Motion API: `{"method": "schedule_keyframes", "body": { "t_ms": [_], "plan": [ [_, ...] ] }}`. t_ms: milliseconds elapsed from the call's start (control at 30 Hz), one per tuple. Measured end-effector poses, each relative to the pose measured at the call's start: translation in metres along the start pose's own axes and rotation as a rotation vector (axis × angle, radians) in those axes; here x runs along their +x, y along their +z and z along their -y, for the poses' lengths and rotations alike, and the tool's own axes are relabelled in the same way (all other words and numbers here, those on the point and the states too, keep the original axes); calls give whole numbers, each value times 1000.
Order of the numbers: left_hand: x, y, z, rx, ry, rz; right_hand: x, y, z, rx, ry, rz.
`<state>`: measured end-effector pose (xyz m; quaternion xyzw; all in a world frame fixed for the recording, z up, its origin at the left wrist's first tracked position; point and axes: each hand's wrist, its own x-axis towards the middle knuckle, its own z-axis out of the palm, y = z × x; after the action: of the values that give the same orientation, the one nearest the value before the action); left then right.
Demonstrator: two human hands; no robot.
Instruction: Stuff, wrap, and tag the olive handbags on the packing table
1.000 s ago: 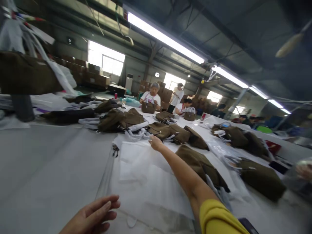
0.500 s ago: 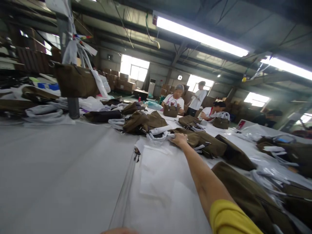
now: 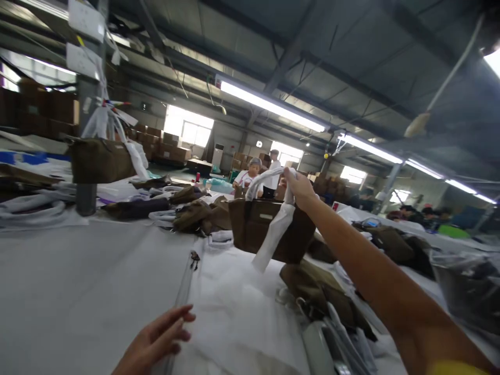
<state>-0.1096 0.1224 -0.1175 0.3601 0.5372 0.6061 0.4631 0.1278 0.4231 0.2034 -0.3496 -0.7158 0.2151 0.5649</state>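
A dark brown handbag (image 3: 258,229) hangs in the air over the far part of the white table. My right hand (image 3: 299,187) is closed round its handle, which is wrapped in white paper; a loose strip of the wrapping dangles across the bag's front. My left hand (image 3: 160,338) hovers low over the table's near edge, fingers stretched out and apart, holding nothing. Under the raised bag lie white sheets (image 3: 234,297) on the tabletop. A small dark beaded charm (image 3: 194,259) rests at the sheets' left edge.
Brown bags (image 3: 324,291) with wrapped handles lie to the right, beside a pale grey case (image 3: 318,346). More bags (image 3: 195,216) are heaped beyond. Another bag (image 3: 102,159) hangs from a post (image 3: 86,200) on the left. Across the table a co-worker (image 3: 250,174) sits.
My right hand has lifted the handbag by its handle from the pile, up off the table. My left hand has come further into view, and the view has swung to the right.
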Motion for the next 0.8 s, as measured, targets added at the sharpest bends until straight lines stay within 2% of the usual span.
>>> {"method": "schedule_keyframes", "body": {
  "t_ms": [100, 167, 200, 233, 300, 400, 500, 600, 700, 767, 800],
  "plan": [
    [-22, -6, -52, 235, 411, -242, -56, -8, 46, 182, 31, 161],
    [-44, -8, -92, 452, 741, -446, -102, -9, 68, 283, 77, 252],
    [-56, -9, -110, 587, 894, -502, -126, -7, 76, 333, 106, 292],
    [-67, -10, -123, 732, 1007, -520, -151, -6, 83, 375, 134, 329],
    [-88, -11, -136, 1004, 1113, -445, -199, -1, 90, 454, 199, 394],
    [-114, -10, -122, 1248, 1094, -280, -261, 2, 92, 599, 350, 470],
    [-136, -2, -94, 1336, 1136, -232, -301, -7, 90, 725, 499, 459],
    [-153, 13, -81, 1402, 1228, -243, -318, -26, 92, 821, 571, 370],
    [-161, 29, -82, 1450, 1276, -229, -321, -44, 98, 898, 609, 288],
    [-163, 38, -81, 1445, 1242, -149, -321, -53, 100, 935, 629, 249],
    [-163, 41, -81, 1434, 1173, -88, -321, -56, 100, 951, 635, 243]
  ]
}}
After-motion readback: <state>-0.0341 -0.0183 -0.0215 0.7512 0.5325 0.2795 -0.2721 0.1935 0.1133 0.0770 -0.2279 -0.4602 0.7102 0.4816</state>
